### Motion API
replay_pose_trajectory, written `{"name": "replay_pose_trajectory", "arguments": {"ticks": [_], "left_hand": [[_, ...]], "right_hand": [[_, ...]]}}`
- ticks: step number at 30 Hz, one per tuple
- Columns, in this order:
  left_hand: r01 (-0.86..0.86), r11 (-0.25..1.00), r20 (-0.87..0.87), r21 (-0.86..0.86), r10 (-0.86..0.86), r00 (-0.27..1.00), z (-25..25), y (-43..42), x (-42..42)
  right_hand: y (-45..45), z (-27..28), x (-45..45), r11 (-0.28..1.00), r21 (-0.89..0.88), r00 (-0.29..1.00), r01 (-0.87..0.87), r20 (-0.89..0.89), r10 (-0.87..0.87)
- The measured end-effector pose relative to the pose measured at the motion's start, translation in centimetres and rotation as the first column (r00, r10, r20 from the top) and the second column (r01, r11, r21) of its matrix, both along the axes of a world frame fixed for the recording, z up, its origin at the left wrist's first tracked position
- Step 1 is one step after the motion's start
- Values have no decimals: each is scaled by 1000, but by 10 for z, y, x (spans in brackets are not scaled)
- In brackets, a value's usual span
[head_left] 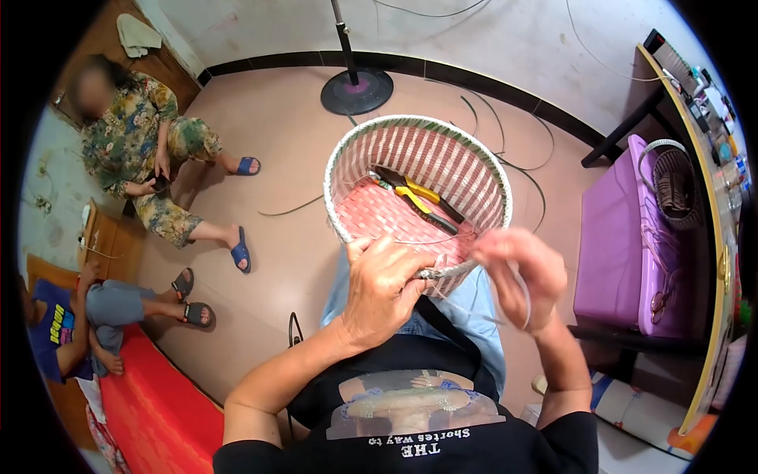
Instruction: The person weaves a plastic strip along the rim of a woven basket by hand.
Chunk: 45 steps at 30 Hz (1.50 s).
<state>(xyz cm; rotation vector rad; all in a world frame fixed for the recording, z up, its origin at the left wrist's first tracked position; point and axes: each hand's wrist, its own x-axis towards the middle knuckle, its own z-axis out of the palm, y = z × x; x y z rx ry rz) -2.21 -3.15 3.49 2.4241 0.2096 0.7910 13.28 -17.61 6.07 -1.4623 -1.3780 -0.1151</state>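
Note:
A round woven basket (347, 146) with pink-and-white striped walls and a pale rim rests over the lap. My left hand (383, 276) is closed on the near side of its rim, thumb and fingers pressing the edge. Just right of the near rim, my right hand (525, 276) is raised with curled fingers, slightly blurred; a thin pale strip runs by it, and what its fingertips pinch is hard to make out. Inside the basket lie yellow-and-black pliers (426, 209) and another yellow-handled tool (422, 190).
Two seated people are at the left, one in floral clothes (142, 134), one in a purple shirt (55, 324). A black stand base (357, 92) is beyond the basket. Loose strips lie on the floor. A purple box (608, 253) and a cluttered table (671, 87) stand right.

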Motion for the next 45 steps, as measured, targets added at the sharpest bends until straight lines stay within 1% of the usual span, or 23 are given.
{"name": "replay_pose_trajectory", "arguments": {"ticks": [1, 3, 6, 7, 9, 12, 16, 19, 22, 28, 31, 32, 35, 36, 37, 39, 42, 45], "left_hand": [[-5, 1000, 0, -13, 5, 1000, -1, -2, 0], [-15, 999, -2, -35, 15, 1000, -1, -4, 0], [-27, 999, 10, -42, 28, 1000, -2, -10, 1], [-33, 999, 10, -42, 34, 999, -2, -12, 1], [-49, 998, 10, -44, 49, 999, -1, -15, 1], [-61, 997, 17, -41, 62, 998, -3, -17, 1], [-61, 997, 34, -47, 63, 997, -4, -17, 0], [-59, 997, 36, -51, 61, 997, -5, -18, -1], [-58, 997, 31, -51, 59, 998, -4, -18, -2], [-41, 998, 43, -43, 42, 998, -7, -19, -3], [-27, 999, 49, -34, 29, 998, -10, -18, -4], [-23, 999, 52, -26, 24, 998, -10, -17, -4], [-18, 999, 59, -29, 20, 998, -12, -16, -5], [-17, 999, 61, -35, 20, 998, -12, -16, -6], [-23, 999, 60, -33, 25, 998, -12, -16, -5], [-25, 999, 58, -32, 27, 998, -13, -17, -5], [-41, 998, 72, -39, 43, 996, -11, -16, -4], [-49, 998, 70, -32, 51, 996, -11, -17, -4]], "right_hand": [[-8, -7, -9, 999, 44, 1000, 9, 26, -10], [-17, -9, -21, 1000, 28, 986, 10, 163, -14], [-20, -20, -34, 998, 64, 961, 6, 276, -23], [-21, -20, -37, 999, 55, 954, -3, 299, -13], [-19, -25, -37, 998, 59, 914, 8, 405, -32], [-18, -20, -39, 999, 14, 868, 38, 495, -41], [-20, -15, -42, 999, 29, 842, 37, 537, -47], [-19, -15, -43, 998, -3, 827, 60, 560, -48], [-18, -11, -49, 992, -75, 832, 98, 554, -40], [-14, -10, -54, 973, -127, 808, 194, 583, -86], [-6, -14, -50, 964, -108, 830, 245, 538, -151], [-6, -15, -48, 963, -139, 853, 232, 505, -133], [-7, -1, -27, 954, -297, 935, 38, 347, 70], [-9, 2, -16, 947, -321, 950, 21, 301, 81], [-6, 9, -10, 951, -308, 985, 2, 162, 50], [0, 22, 6, 937, -348, 998, -23, 53, 45], [16, 20, 28, 831, -532, 986, -162, -53, 158], [32, 23, 35, 669, -653, 935, -355, -254, 249]]}}
